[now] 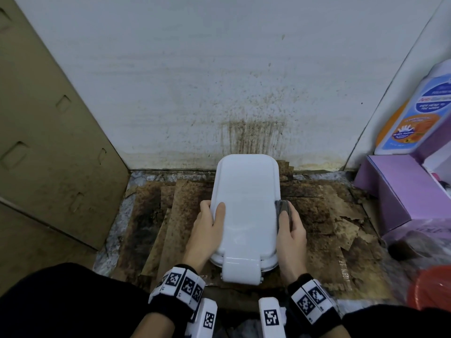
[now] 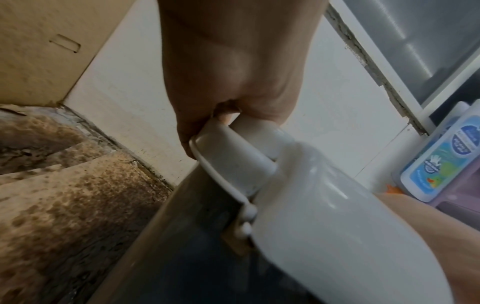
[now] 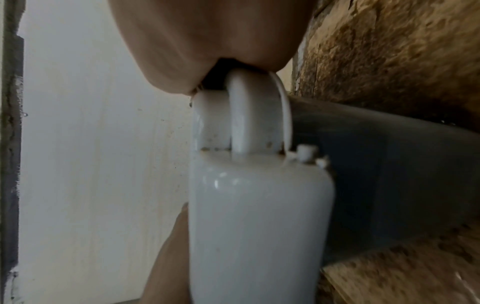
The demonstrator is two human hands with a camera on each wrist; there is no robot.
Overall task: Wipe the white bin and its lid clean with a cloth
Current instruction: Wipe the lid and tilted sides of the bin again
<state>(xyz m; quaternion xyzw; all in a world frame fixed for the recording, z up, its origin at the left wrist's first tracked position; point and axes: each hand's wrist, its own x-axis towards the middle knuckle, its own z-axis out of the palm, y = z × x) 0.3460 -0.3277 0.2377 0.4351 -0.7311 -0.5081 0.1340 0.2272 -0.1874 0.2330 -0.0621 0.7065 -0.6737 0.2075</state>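
Note:
The white bin [image 1: 216, 259] stands on the floor against the wall, with its white lid [image 1: 246, 198] down. My left hand [image 1: 211, 212] grips the lid's left edge, thumb on top and fingers curled under the rim. My right hand [image 1: 291, 229] holds a grey cloth [image 1: 283, 206] against the lid's right edge. The left wrist view shows my left hand [image 2: 233, 86] on the lid's rim [image 2: 228, 148] above the bin's shadowed side [image 2: 168, 246]. In the right wrist view my right hand [image 3: 207, 41] sits at the rim above the hinge cover [image 3: 259, 226]; the cloth is hidden there.
Stained cardboard sheets [image 1: 329, 215] cover the floor around the bin. A brown cardboard panel [image 1: 48, 118] leans at the left. The wall [image 1: 244, 93] behind is spattered. A purple box [image 1: 390, 191], a soap bottle [image 1: 419, 113] and a red container [image 1: 432, 289] crowd the right.

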